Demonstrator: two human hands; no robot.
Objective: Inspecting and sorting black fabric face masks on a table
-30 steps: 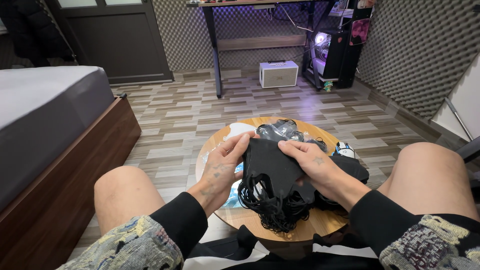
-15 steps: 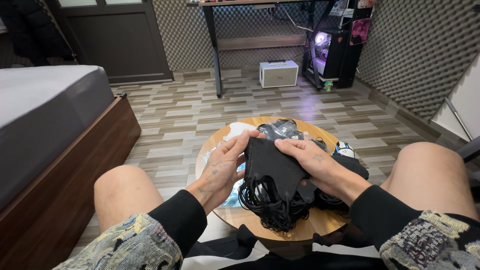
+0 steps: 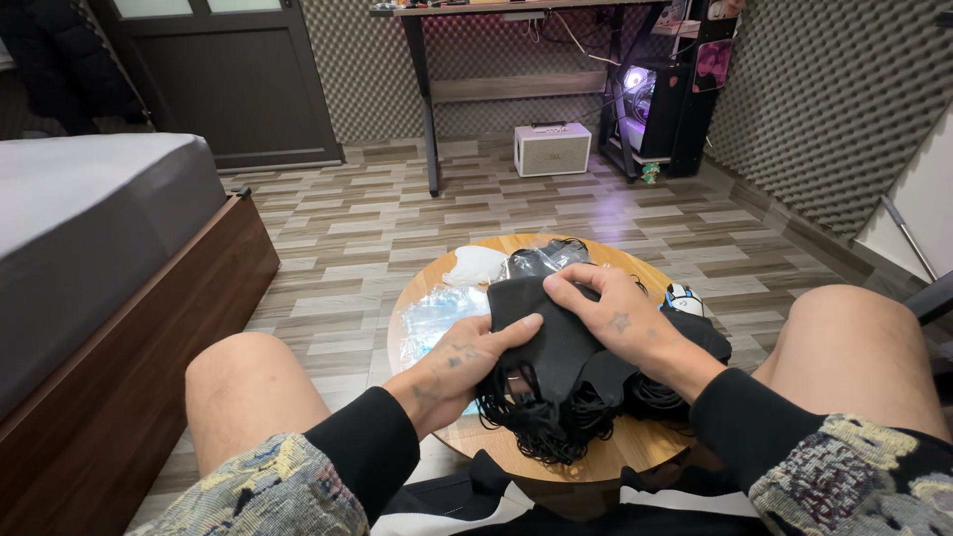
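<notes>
Pinching the black face mask [image 3: 556,333] between both hands, our left hand [image 3: 462,362] grips its near-left edge, our right hand [image 3: 611,318] its top, above the round table [image 3: 635,452] centre.

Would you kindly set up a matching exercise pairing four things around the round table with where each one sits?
Things:
1. black masks
2. white mask
3. clear plastic bag
4. white speaker box

Places:
A. on the floor under the desk
B. far left edge of the round table
C. between left hand and right hand
D. on the table, left of the hands

Pairs: 1-C, 2-B, 3-D, 4-A
</notes>
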